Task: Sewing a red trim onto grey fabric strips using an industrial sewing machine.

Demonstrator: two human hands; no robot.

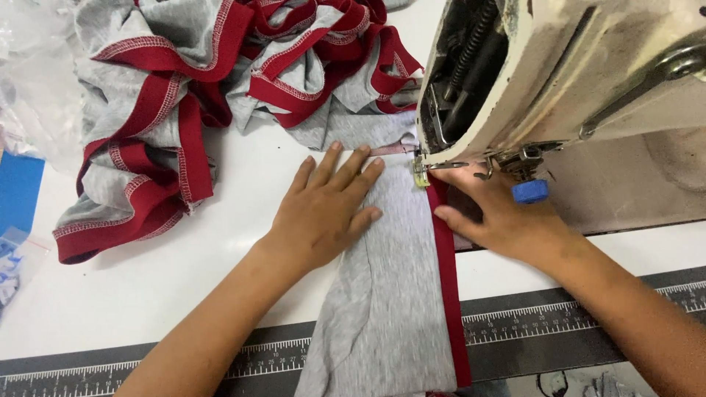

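Note:
A grey fabric piece (393,294) with a dark red band (448,287) along its right edge lies on the white table and runs up under the presser foot (421,173) of a cream sewing machine (559,81). My left hand (323,209) lies flat, fingers spread, on the grey fabric's left part just before the foot. My right hand (500,217) rests beside the red band under the machine head, fingers pressing the fabric's right edge.
A pile of sewn grey and red pieces (213,81) sits behind the machine at the upper left. Clear plastic (33,81) and a blue object (18,191) lie at the far left. A grey ruler strip (529,320) runs along the table's front edge.

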